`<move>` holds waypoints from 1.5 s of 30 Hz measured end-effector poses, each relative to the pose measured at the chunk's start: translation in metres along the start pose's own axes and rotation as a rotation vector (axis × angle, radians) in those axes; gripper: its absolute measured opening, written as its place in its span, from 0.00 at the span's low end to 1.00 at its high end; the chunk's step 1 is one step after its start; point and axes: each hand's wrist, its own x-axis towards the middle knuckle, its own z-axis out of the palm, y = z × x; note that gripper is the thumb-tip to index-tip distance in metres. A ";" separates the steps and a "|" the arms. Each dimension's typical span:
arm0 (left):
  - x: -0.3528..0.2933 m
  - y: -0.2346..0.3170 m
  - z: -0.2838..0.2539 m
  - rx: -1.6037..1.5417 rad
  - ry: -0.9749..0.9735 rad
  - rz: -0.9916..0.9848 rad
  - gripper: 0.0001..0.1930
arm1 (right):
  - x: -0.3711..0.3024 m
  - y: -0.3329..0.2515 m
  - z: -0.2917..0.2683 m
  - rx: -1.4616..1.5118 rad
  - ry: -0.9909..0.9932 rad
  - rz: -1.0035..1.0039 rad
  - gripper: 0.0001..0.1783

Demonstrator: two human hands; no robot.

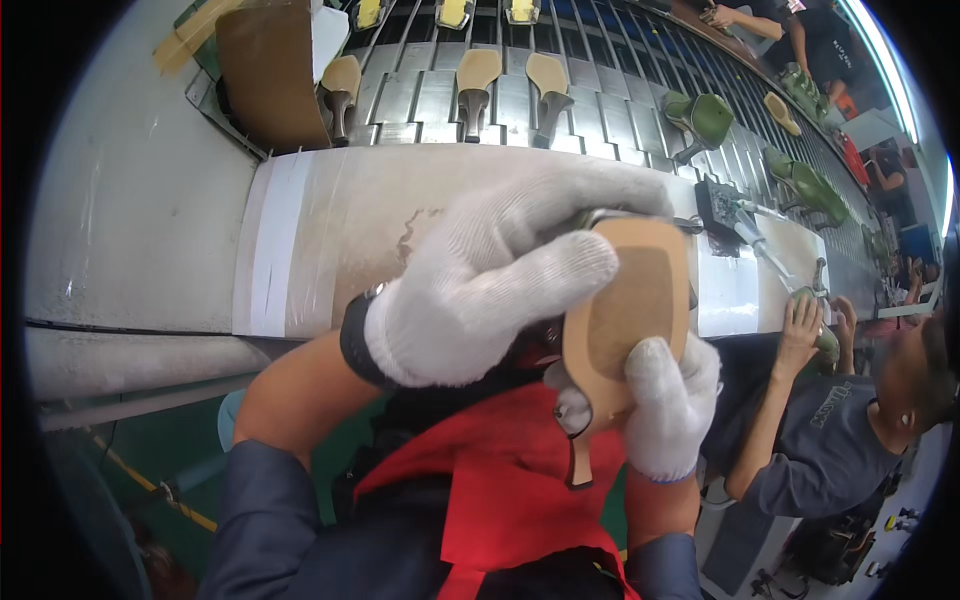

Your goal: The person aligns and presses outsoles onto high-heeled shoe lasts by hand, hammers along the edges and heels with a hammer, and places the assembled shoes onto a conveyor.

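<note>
A high-heeled shoe point(632, 300) is held in front of my red apron, its tan sole turned up and its slim heel pointing down toward me. My left hand point(480, 285), in a white knit glove, is closed around the toe end, with the thumb along the sole's edge and the fingers reaching over the far side. My right hand point(672, 415), also gloved, grips the right side near the arch, its thumb pressed on the sole. The shoe's upper is mostly hidden beneath the sole and my hands.
Beyond the pale workbench point(350, 200) runs a metal slat conveyor point(430, 95) carrying several shoes, some green. A cardboard box point(270, 80) stands at its left. A black holder point(725, 215) with slim tools sits right of my hands. At right, a co-worker's hands point(800, 335) hold a green shoe.
</note>
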 end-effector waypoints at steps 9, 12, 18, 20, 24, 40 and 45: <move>-0.058 0.031 0.024 0.268 0.273 0.000 0.22 | -0.020 0.027 0.010 -0.491 -0.200 -0.358 0.11; -0.060 0.039 0.030 0.314 0.326 -0.004 0.18 | -0.019 0.031 0.017 -0.483 -0.171 -0.415 0.10; -0.056 0.054 0.030 0.444 0.285 -0.011 0.11 | -0.018 0.044 0.022 -0.436 -0.209 -0.433 0.11; -0.054 0.063 0.032 0.487 0.257 -0.032 0.11 | -0.019 0.041 0.029 -0.432 -0.219 -0.437 0.12; -0.045 0.069 0.027 0.705 0.253 -0.044 0.09 | -0.015 0.025 0.031 -0.499 -0.234 -0.431 0.12; -0.035 0.074 0.001 0.970 0.355 -0.112 0.09 | 0.003 0.010 0.046 -0.494 -0.200 -0.340 0.14; 0.000 0.065 -0.020 0.246 0.425 -0.094 0.21 | 0.022 -0.001 0.033 -0.080 -0.151 0.062 0.19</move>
